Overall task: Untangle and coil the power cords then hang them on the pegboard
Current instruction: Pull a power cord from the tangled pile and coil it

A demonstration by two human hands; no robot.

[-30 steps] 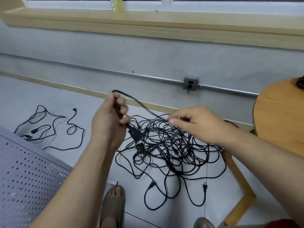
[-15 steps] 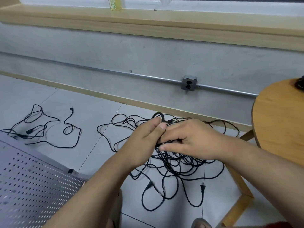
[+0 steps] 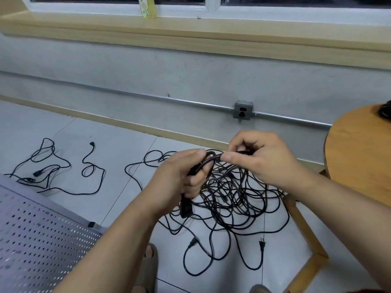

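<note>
Power cords (image 3: 237,199) are lying tangled on the floor (image 3: 110,136), the left grip (image 3: 179,176) clasping one cord's first loops (image 3: 213,156) and the right grip (image 3: 262,159) pinching its next length; coiling is apparently proceeding, likely requiring more slack pulled free.

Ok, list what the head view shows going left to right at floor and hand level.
In order: loose cords → left hand, gripping a power cord → right hand, pinching that power cord → round wooden table.
</note>
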